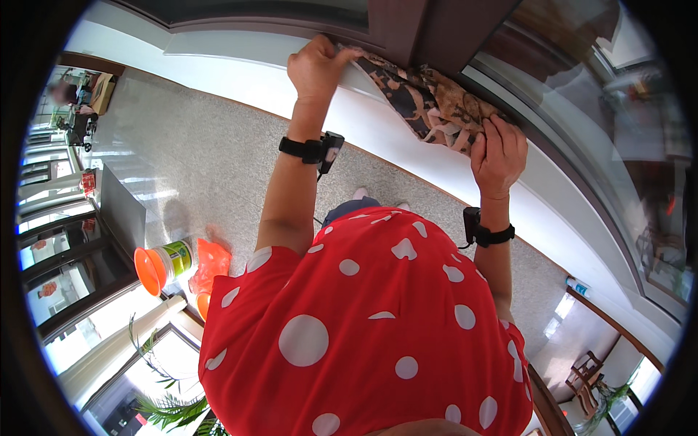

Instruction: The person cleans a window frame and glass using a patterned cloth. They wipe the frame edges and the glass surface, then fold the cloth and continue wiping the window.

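Observation:
A patterned cloth (422,103) in black, brown and pale pink stretches between my two hands, against the lower edge of a dark brown window frame (401,27). My left hand (316,65) pinches the cloth's upper left corner between thumb and fingers, over the white sill. Farther right, my right hand (499,152) grips the cloth's lower right end, its fingertips folded over the bunched fabric. The cloth lies partly crumpled on the frame's bottom rail. Both wrists wear black straps with small devices.
Window glass (594,109) with reflections rises at the right. A white sill (245,49) and wall run below it. On the speckled floor behind at left stand a bucket (177,259) with an orange basin (150,271) and an orange plastic bag (211,264). Palm leaves (174,411) show at lower left.

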`<state>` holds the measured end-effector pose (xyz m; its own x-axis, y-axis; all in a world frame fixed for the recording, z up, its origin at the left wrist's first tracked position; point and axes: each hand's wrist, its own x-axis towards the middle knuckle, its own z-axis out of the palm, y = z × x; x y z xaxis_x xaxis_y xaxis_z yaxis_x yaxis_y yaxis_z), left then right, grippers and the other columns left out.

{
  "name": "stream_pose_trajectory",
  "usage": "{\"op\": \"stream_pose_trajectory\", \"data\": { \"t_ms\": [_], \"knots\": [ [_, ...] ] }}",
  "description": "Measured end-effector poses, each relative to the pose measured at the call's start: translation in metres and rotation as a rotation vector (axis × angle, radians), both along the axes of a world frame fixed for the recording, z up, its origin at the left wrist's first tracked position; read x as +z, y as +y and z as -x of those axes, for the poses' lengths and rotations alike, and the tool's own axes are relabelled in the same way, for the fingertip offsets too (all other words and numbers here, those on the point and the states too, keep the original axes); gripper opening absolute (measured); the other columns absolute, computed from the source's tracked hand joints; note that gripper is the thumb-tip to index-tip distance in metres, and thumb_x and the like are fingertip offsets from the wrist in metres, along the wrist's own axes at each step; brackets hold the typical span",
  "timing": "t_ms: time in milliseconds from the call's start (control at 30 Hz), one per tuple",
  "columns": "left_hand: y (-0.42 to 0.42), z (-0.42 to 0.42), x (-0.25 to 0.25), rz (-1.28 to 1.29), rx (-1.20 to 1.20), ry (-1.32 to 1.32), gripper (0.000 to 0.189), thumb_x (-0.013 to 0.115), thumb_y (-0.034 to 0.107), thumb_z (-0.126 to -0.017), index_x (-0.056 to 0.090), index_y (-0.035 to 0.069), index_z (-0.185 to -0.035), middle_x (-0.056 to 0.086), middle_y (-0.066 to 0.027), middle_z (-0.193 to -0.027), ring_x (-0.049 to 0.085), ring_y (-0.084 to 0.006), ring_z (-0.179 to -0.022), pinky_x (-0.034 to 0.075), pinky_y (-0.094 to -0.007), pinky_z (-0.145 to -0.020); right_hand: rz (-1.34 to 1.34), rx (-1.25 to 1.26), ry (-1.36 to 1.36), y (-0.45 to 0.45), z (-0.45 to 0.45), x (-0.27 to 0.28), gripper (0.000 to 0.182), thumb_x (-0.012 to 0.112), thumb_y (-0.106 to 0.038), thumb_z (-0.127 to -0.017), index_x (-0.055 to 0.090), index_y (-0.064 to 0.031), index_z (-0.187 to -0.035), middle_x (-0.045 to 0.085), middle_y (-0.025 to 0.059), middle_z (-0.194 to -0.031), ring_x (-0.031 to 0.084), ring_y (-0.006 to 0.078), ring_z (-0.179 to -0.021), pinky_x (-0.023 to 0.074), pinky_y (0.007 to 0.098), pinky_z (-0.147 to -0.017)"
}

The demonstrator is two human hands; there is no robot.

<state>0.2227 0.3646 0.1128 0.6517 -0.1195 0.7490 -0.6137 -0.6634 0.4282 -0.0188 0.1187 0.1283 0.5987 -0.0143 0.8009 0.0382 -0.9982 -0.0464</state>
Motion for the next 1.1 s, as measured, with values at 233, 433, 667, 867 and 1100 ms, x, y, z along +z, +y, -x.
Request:
{"op": "stream_pose_trajectory", "data": {
  "t_ms": [233, 433, 667, 867, 1100],
  "knots": [
    [-0.016, 0.004, -0.002, -0.016, -0.013, -0.147, 0.058, 0.083, 0.06, -0.053, 0.049, 0.013, -0.053, 0.049, 0.002, -0.045, 0.043, -0.0159, -0.035, 0.034, -0.0283, -0.039, -0.007, 0.004, 0.004, 0.001, 0.0, 0.0, 0.022, 0.069, -0.009, -0.078, 0.072, -0.0022, -0.098, 0.068, 0.01, -0.107, 0.063, 0.0296, -0.095, 0.0502, 0.0407, -0.086],
    [-0.005, 0.002, 0.002, 0.04, -0.022, -0.004, 0.058, 0.084, 0.062, -0.053, 0.051, 0.014, -0.056, 0.05, 0.0019, -0.047, 0.047, -0.018, -0.038, 0.037, -0.0279, -0.039, 0.0, -0.002, 0.0, -0.001, -0.001, 0.0, 0.022, 0.069, -0.009, -0.078, 0.072, -0.002, -0.098, 0.068, 0.0098, -0.106, 0.063, 0.0295, -0.096, 0.0503, 0.041, -0.085],
    [0.002, -0.002, 0.002, -0.018, 0.036, 0.097, 0.061, 0.082, 0.066, -0.052, 0.053, 0.013, -0.057, 0.056, -0.0002, -0.052, 0.053, -0.0202, -0.043, 0.042, -0.0298, -0.042, -0.006, 0.0, 0.009, 0.0, 0.001, -0.001, 0.021, 0.069, -0.009, -0.077, 0.072, -0.0018, -0.097, 0.068, 0.01, -0.106, 0.063, 0.0298, -0.095, 0.0505, 0.0411, -0.085],
    [0.002, -0.001, -0.004, -0.018, 0.024, 0.134, 0.053, 0.085, 0.057, -0.058, 0.059, 0.011, -0.064, 0.06, -0.0008, -0.055, 0.056, -0.0207, -0.045, 0.044, -0.0306, -0.045, -0.011, 0.014, 0.014, 0.002, 0.0, 0.002, 0.019, 0.066, -0.008, -0.082, 0.071, -0.0004, -0.098, 0.068, 0.0118, -0.107, 0.063, 0.032, -0.094, 0.0511, 0.0413, -0.085],
    [-0.014, 0.022, 0.001, 0.075, -0.097, -0.071, 0.03, 0.089, 0.024, -0.068, 0.068, 0.004, -0.077, 0.064, -0.0066, -0.063, 0.062, -0.0217, -0.054, 0.049, -0.0337, -0.056, -0.059, 0.011, 0.044, 0.002, 0.0, 0.007, 0.023, 0.072, -0.013, -0.079, 0.073, -0.004, -0.099, 0.066, 0.0094, -0.107, 0.06, 0.0296, -0.098, 0.0488, 0.0414, -0.084]
  ]
}}
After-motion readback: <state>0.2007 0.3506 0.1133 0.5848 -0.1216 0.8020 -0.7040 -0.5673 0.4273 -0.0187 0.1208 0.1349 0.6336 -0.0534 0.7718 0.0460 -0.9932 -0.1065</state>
